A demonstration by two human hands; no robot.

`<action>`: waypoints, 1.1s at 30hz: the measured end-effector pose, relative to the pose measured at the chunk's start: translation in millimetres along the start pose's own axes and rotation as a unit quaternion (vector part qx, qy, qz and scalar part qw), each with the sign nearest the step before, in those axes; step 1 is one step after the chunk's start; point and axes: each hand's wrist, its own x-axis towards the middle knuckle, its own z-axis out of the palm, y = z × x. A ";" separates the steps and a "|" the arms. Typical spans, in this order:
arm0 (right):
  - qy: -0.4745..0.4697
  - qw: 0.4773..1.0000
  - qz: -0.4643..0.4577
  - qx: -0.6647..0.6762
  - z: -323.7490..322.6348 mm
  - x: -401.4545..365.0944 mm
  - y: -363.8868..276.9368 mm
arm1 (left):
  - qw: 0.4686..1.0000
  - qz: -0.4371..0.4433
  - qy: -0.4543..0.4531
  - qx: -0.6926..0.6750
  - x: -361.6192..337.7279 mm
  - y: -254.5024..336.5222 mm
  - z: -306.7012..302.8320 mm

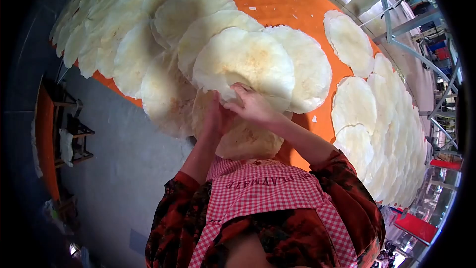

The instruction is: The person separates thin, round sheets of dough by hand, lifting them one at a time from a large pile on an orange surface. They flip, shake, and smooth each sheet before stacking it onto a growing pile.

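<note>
A large round, thin, pale flatbread [248,59] with light brown patches lies over several others in front of me. My right hand [250,105] is closed at its near edge, with bent fingers on the sheet. Beside it, my left hand [218,118] is upright at the same edge. Its fingertips are partly hidden by the sheet, and its fingers look closed on that edge. Below my hands another flatbread [250,141] lies against the checked apron. To the right, one more flatbread [300,69] is partly covered by the top one.
An orange cloth [307,7] covers the long table. Overlapping flatbreads [106,34] run along the left, and more flatbreads [391,134] lie on the right. Grey floor [124,159] and a wooden stand [74,131] are at left. A metal frame [416,22] stands at right.
</note>
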 end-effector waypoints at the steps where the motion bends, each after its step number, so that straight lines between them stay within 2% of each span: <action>1: 0.008 1.000 -0.003 -0.017 3.4 1.0 0.7 | 1.000 0.007 -0.004 0.004 0.2 0.8 -0.8; 4: 0.022 0.997 0.015 -0.074 5.2 2.0 -4.3 | 0.998 0.013 0.010 0.053 8.7 -4.5 -17.1; 6: 0.026 0.990 0.064 -0.125 -0.2 -0.6 -21.1 | 0.987 0.044 -0.043 0.150 26.7 -17.8 -52.6; 7: 0.090 0.988 0.021 -0.121 13.2 1.8 -8.0 | 0.976 0.059 -0.068 0.197 32.5 -22.8 -60.7; 10: -0.012 0.989 0.111 -0.092 8.5 30.0 31.0 | 0.984 0.066 0.134 0.098 13.0 -8.5 -14.6; 11: 0.097 0.991 0.092 -0.003 4.0 45.2 64.9 | 0.970 0.124 0.101 0.182 11.1 -10.3 -29.2; 12: 0.064 0.981 0.139 0.116 -33.0 60.4 84.8 | 0.945 0.182 0.069 0.263 9.5 -11.0 -58.4; 13: 0.091 0.961 0.201 0.165 -73.0 71.9 96.0 | 0.940 0.178 0.091 0.277 6.5 -5.9 -69.5; 14: 0.081 0.983 0.160 0.049 -112.3 86.5 128.6 | 0.934 0.174 0.114 0.289 3.5 -0.7 -80.4; 15: 0.113 0.981 0.141 0.071 -155.2 80.2 128.0 | 0.948 0.111 0.189 0.230 2.2 7.7 -78.2; 16: 0.127 0.990 0.061 -0.025 -187.9 89.5 166.5 | 0.950 0.049 0.261 0.167 1.2 13.9 -78.1; 17: 0.095 0.938 -0.091 -0.322 -230.3 111.5 262.1 | 0.950 0.054 0.258 0.166 1.6 14.1 -89.7; 18: -0.002 0.796 -0.131 -0.591 -277.3 109.4 264.6 | 0.951 0.058 0.255 0.167 2.6 11.1 -108.5; 19: 0.117 0.962 0.081 -0.233 -307.7 106.1 268.0 | 0.951 0.063 0.251 0.168 3.3 10.6 -118.6; 20: 0.149 0.974 0.160 -0.062 -324.5 102.5 249.2 | 0.952 0.062 0.257 0.152 0.6 14.2 -112.9; 21: 0.208 0.946 0.226 0.108 -341.2 98.6 229.0 | 0.954 0.060 0.262 0.134 -6.0 17.5 -98.4; 22: 0.203 0.962 0.177 0.038 -343.1 89.1 176.0 | 0.955 0.056 0.268 0.116 -13.3 18.1 -84.7; 23: 0.195 0.972 0.127 -0.032 -334.5 85.5 136.9 | 0.957 0.053 0.255 0.126 -18.7 18.8 -74.0; 24: 0.169 0.969 0.088 -0.159 -324.0 90.2 120.6 | 0.959 0.051 0.241 0.137 -21.8 21.5 -62.3; 25: 0.141 0.948 0.046 -0.282 -311.1 96.0 104.0 | 0.961 0.051 0.226 0.149 -23.3 24.3 -50.2; 26: 0.201 0.918 -0.024 -0.340 -279.0 88.9 74.7 | 0.963 0.053 0.226 0.139 -24.3 26.3 -37.7; 27: 0.163 0.924 0.003 -0.347 -249.4 83.5 43.5 | 0.964 0.054 0.226 0.129 -25.3 27.3 -24.9; 28: 0.175 0.932 -0.019 -0.317 -214.9 73.9 15.9 | 0.965 0.056 0.224 0.121 -26.2 28.0 -14.0; 29: 0.142 0.931 -0.049 -0.332 -179.4 59.5 -1.1 | 0.967 0.061 0.216 0.119 -27.9 28.0 -4.0; 30: 0.035 0.933 -0.025 -0.358 -143.8 50.8 -10.0 | 0.969 0.068 0.205 0.119 -29.3 28.1 4.9; 31: -0.019 0.958 -0.045 -0.284 -115.9 33.3 -28.7 | 0.971 0.074 0.192 0.120 -28.9 28.6 10.7; 32: -0.047 0.972 0.012 -0.230 -70.8 24.4 -26.3 | 0.975 0.075 0.165 0.132 -26.4 27.0 7.0; 33: -0.058 0.978 -0.010 -0.200 -45.9 8.2 -34.9 | 0.977 0.076 0.136 0.143 -23.1 22.8 -4.0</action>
